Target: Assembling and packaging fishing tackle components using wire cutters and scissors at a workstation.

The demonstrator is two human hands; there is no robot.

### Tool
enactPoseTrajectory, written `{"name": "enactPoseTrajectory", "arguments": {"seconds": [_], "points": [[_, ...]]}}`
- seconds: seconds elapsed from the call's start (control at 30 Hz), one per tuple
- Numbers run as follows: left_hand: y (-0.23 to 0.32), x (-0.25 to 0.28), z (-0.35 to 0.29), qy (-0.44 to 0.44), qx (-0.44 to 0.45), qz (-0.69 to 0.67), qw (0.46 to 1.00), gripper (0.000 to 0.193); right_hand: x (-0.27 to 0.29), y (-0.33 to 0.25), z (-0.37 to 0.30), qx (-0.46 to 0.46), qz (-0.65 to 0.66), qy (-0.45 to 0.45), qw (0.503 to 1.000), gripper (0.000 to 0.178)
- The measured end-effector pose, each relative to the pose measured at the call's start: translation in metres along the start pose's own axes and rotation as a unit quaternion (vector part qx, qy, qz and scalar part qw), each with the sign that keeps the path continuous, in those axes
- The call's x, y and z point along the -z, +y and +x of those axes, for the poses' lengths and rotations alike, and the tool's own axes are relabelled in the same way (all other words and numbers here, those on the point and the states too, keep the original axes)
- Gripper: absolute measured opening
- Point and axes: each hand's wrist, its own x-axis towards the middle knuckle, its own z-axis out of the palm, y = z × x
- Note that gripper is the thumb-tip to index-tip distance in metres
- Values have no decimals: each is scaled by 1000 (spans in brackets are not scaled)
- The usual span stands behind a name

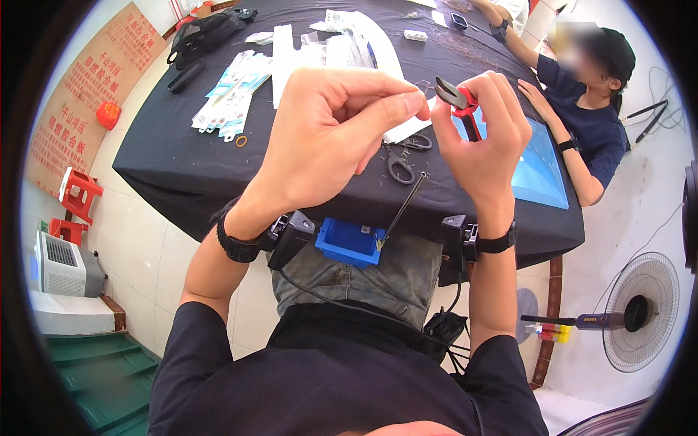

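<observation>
Raised over the near side of the table, my left hand (313,138) is closed, its thumb and forefinger pinched together. A thin strand seems to stand by those fingertips, too fine to name for sure. My right hand (488,142) is wrapped round red-handled cutting pliers (452,94). Their dark jaws point up and left, a short way from the left fingertips. Below and between the hands lie black-handled scissors (393,168), their blades partly hidden. A thin dark rod (406,206) leans up from a small blue open box (349,251) at the table's front edge.
The table (167,156) wears a black cloth. White-and-blue packets (231,102) and a small orange ring (241,142) lie left; a blue sheet (542,174) lies right. A co-worker (589,109) sits at the right side. A fan (647,312) stands lower right.
</observation>
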Motion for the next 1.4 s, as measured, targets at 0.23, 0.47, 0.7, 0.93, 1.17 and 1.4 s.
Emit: {"name": "enactPoseTrajectory", "arguments": {"seconds": [0.23, 0.47, 0.7, 0.93, 1.17, 1.4], "points": [[4, 1, -3, 6, -8, 2, 1000, 21, -2, 1, 1, 52, -27, 12, 998, 27], [4, 3, -1, -7, -9, 11, 1000, 21, -2, 3, -5, 33, -43, 7, 998, 27], [1, 2, -1, -3, -9, 3, 1000, 21, -1, 0, -7, -6, -10, -38, 999, 29], [4, 3, -1, -20, -10, -7, 1000, 21, 0, -5, -4, -57, 59, -88, 993, 19], [2, 5, 1, -31, -3, -45, 999, 23, -4, -8, -6, -97, 137, -99, 981, 13], [5, 4, 1, -24, -3, -61, 998, 24, -4, -6, -8, -133, 161, -59, 976, 22]]}}
